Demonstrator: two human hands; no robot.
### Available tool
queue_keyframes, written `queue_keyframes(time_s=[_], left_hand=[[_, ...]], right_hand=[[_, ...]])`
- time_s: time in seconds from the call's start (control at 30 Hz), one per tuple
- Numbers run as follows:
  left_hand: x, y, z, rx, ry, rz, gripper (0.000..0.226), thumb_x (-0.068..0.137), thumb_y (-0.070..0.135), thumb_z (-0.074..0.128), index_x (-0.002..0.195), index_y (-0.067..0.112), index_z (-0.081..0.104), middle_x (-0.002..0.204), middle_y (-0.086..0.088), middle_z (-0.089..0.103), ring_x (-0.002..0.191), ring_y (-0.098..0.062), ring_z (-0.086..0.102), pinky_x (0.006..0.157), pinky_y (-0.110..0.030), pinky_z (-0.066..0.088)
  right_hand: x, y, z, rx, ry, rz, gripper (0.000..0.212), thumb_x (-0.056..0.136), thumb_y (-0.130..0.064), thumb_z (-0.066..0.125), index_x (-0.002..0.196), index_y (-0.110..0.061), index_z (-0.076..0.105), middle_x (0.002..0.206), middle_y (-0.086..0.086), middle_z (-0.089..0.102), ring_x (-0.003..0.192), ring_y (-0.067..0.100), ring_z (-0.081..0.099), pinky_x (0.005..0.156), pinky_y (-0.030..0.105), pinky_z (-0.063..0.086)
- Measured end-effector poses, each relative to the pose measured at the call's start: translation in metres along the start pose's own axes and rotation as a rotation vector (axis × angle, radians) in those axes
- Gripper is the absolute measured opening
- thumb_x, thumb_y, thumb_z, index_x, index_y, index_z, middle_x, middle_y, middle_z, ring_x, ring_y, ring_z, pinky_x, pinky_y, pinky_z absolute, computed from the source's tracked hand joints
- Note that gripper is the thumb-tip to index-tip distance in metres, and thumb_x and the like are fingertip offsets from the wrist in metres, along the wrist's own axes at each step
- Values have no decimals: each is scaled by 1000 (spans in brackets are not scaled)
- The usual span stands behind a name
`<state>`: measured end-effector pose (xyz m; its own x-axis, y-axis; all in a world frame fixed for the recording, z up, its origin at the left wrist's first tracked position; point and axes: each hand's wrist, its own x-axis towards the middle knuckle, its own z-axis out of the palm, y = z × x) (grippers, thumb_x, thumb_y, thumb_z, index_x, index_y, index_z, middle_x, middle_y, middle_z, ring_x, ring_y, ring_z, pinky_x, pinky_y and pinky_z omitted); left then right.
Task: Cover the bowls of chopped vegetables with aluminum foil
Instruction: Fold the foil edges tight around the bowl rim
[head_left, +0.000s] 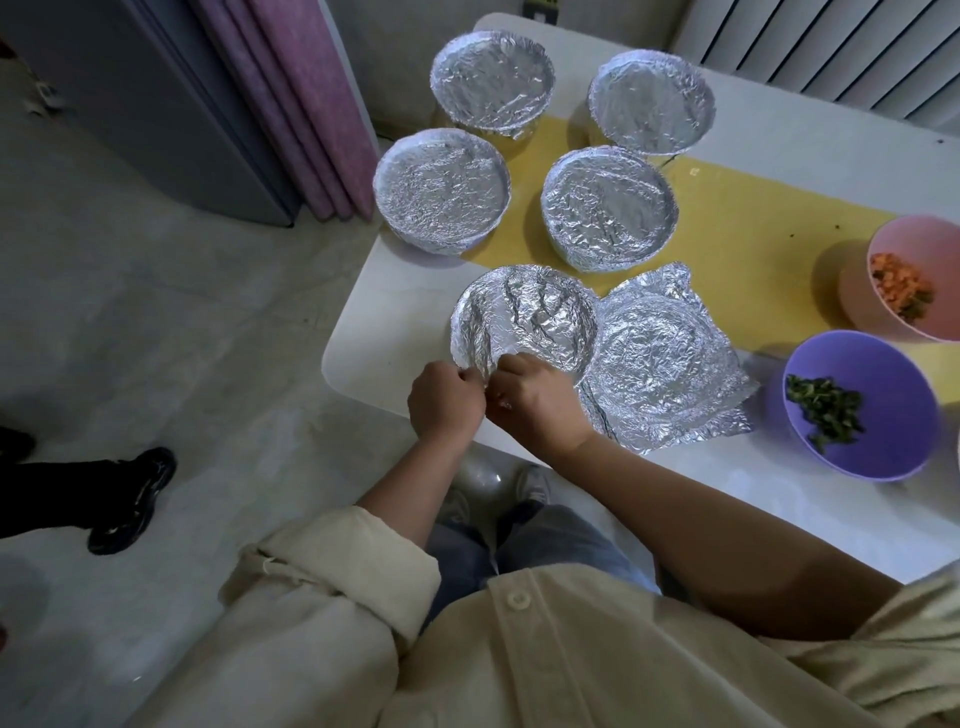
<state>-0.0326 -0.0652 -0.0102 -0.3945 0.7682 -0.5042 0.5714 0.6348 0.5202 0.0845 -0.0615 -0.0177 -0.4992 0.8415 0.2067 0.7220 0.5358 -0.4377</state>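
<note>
With narrow grip, left hand (445, 399) and right hand (535, 400) pinch the foil (524, 317) at its edge.

Six foil-covered bowls (523, 325) left of two uncovered bowls (860, 405)

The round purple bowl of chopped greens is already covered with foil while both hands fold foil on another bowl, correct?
No. The head view shows the round purple bowl uncovered; the left hand and right hand do fold silver foil on another bowl.

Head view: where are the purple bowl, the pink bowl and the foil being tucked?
purple bowl (894, 395), head view, bare inner wall.
pink bowl (925, 243), head view, bare inner wall.
foil being tucked (524, 312), head view, crinkled middle.
</note>
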Motion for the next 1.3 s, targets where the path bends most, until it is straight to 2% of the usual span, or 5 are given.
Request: queue_keyframes(time_s=[0.3,0.47,0.67,0.87,1.3], left_hand=[[12,0,-7,141,-48,60,26,90,22,56,85,1,69,85,-14,71,81,-34,63,62,-31,37],[18,-4,-9,101,-32,99,30,91,25,52,70,6,63,78,-12,73,76,-31,72,71,-36,56],[21,3,-13,253,9,121,29,91,24,53,86,3,73,87,-13,72,84,-35,66,63,-31,40],[12,-8,-9,-64,-164,-43,60,83,63,43,79,9,70,75,-8,74,73,-31,72,78,-43,60],[20,-9,-6,0,-42,85,45,82,44,47,69,9,72,68,-6,72,68,-28,71,76,-40,59]], right_hand=[[0,0,-1,-15,91,-37,22,74,-16,51,56,-11,64,60,5,55,54,27,57,42,21,31],[-8,10,5,55,2,24,16,67,-10,82,75,-7,68,72,8,59,68,30,60,48,31,46],[-1,8,8,54,-7,28,6,68,-4,66,63,-5,65,64,10,55,58,31,56,41,32,44],[-5,11,4,61,26,16,10,72,-7,74,65,-8,67,65,8,53,59,30,56,43,29,42],[-6,19,-5,52,5,-23,14,76,-7,61,63,-8,65,64,8,54,60,30,56,46,34,46]])
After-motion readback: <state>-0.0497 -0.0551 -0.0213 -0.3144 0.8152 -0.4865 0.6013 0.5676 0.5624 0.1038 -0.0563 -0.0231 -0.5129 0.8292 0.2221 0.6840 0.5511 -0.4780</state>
